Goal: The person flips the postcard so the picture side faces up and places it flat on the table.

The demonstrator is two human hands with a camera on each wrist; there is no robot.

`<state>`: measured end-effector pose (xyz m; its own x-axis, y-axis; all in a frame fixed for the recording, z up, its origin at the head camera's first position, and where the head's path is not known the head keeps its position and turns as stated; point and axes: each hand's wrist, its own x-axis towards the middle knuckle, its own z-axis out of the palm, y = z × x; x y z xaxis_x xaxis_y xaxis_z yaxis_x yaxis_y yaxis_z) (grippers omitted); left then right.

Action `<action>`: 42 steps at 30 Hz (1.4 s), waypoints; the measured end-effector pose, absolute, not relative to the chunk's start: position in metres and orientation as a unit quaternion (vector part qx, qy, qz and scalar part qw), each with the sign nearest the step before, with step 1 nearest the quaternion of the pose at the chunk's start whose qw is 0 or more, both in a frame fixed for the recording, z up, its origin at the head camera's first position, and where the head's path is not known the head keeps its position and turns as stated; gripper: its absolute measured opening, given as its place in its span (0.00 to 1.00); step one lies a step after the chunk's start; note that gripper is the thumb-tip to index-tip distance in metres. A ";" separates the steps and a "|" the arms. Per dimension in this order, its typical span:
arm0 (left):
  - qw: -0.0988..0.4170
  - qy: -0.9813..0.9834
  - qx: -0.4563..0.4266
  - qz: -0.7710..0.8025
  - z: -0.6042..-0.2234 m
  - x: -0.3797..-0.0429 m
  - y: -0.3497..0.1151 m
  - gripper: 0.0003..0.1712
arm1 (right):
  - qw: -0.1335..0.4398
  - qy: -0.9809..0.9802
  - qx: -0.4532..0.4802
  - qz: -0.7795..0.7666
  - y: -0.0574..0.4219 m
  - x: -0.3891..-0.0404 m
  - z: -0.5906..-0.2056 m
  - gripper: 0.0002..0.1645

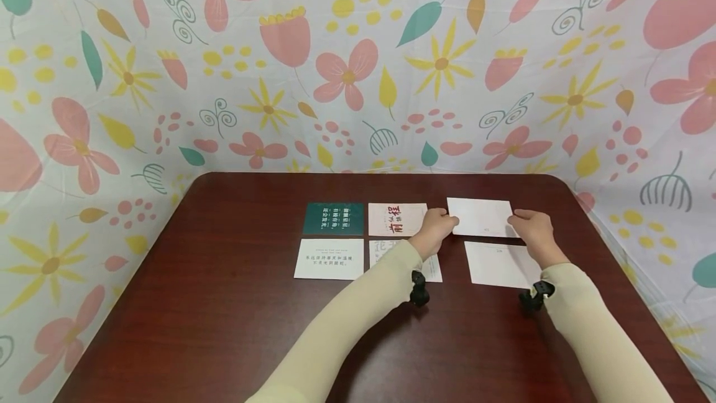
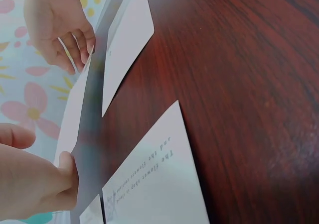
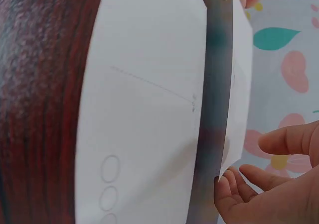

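Observation:
Both hands are on one blank-looking white postcard at the back right of the table. My left hand pinches its left edge, and my right hand holds its right edge near the lower corner. From the right wrist, this postcard appears nearly edge-on, with the right fingers curled at its corner. Just in front lies a second white postcard, face down, with faint printed circles showing in the right wrist view. The left forearm partly covers a postcard with grey lettering.
Left of the hands, a green postcard, a cream one with red characters and a white one with dark text lie in rows on the dark wooden table. A flower-patterned cloth hangs behind the table.

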<state>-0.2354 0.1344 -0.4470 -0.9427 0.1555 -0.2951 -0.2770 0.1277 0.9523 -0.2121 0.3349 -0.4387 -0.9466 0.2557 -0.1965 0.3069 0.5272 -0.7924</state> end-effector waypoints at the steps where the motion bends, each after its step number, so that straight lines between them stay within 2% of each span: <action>1: 0.163 0.734 -0.039 0.659 -0.447 -0.235 0.134 0.29 | 0.026 0.874 0.161 -0.459 0.334 -0.212 -0.438 0.35; 11: 0.129 0.755 -0.017 0.642 -0.444 -0.239 0.128 0.23 | 0.007 0.869 0.158 -0.468 0.329 -0.214 -0.429 0.34; 28: 0.125 0.736 -0.015 0.665 -0.436 -0.246 0.113 0.16 | -0.027 0.800 0.216 -0.559 0.325 -0.224 -0.424 0.37; 36: 0.114 0.723 -0.019 0.681 -0.439 -0.248 0.109 0.18 | -0.033 0.773 0.222 -0.594 0.329 -0.217 -0.417 0.41; 42: 0.098 0.764 0.003 0.638 -0.439 -0.247 0.101 0.11 | -0.034 0.799 0.203 -0.565 0.330 -0.214 -0.418 0.32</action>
